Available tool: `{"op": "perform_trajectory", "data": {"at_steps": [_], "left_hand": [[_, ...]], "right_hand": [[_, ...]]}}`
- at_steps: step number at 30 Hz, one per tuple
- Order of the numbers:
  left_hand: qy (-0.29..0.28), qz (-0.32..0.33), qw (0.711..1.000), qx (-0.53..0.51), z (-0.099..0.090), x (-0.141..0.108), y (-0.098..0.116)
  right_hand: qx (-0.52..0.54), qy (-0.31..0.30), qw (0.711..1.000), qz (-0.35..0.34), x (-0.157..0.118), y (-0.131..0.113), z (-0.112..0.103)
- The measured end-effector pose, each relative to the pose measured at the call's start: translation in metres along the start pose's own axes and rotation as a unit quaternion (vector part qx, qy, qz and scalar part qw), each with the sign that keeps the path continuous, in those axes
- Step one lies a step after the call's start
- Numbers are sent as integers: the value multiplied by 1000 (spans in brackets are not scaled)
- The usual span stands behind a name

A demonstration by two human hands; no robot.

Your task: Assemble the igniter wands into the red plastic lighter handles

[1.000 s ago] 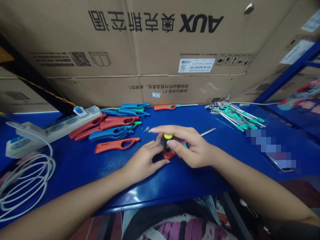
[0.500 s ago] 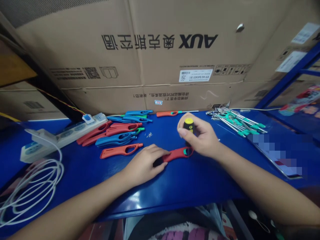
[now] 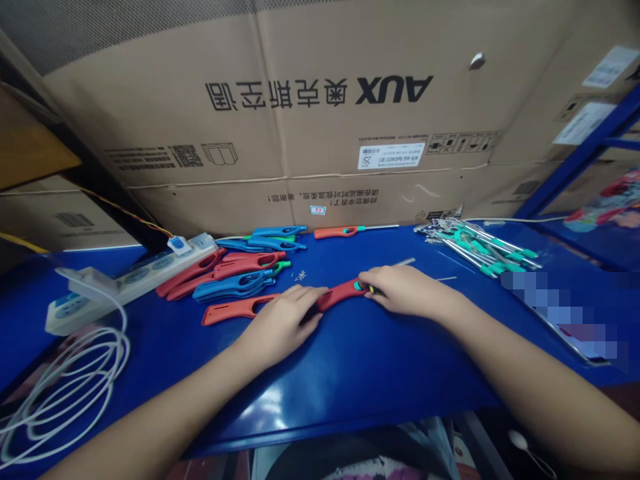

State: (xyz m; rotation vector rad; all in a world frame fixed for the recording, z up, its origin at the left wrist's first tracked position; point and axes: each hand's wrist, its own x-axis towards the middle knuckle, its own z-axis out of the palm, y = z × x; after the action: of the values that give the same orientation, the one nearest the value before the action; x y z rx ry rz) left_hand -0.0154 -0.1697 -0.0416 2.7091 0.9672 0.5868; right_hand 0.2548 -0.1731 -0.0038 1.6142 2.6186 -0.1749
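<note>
Between my two hands lies a red lighter body (image 3: pixel 343 293) with a small green part near its right end. My left hand (image 3: pixel 285 323) grips its left end between thumb and fingers. At its right end is my right hand (image 3: pixel 400 290), closed around a screwdriver (image 3: pixel 373 289), of which only a little black and yellow shows. A thin metal rod (image 3: pixel 405 262) sticks out beyond my right hand. Several tiny screws (image 3: pixel 300 275) are scattered on the blue table (image 3: pixel 320 380) above my left hand.
Red casings (image 3: pixel 237 310) and blue casings (image 3: pixel 233 285) are grouped at the left beside a power strip (image 3: pixel 135 275) and a coiled white cable (image 3: pixel 75 380). An orange lighter (image 3: pixel 336 232) lies at the back. Metal rods with green parts (image 3: pixel 480 248) and a phone (image 3: pixel 555 317) are at the right.
The screwdriver has gone from upright to mostly hidden in my right hand, which is now lower and flatter. The red body's right end has shifted up and left, and a metal rod shows beyond it.
</note>
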Motion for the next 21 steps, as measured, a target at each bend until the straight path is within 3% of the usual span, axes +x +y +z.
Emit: {"op": "perform_trajectory", "data": {"at_steps": [8, 15, 21], "left_hand": [[32, -18, 993, 111, -30, 1, -9], [-41, -153, 970, 183, -49, -5, -7], [-104, -180, 953, 220, -54, -11, -11]], "right_hand": [[-14, 97, 984, 148, 37, 17, 23], [-14, 151, 979, 139, 44, 13, 39], [-6, 162, 982, 100, 45, 4, 41]]}}
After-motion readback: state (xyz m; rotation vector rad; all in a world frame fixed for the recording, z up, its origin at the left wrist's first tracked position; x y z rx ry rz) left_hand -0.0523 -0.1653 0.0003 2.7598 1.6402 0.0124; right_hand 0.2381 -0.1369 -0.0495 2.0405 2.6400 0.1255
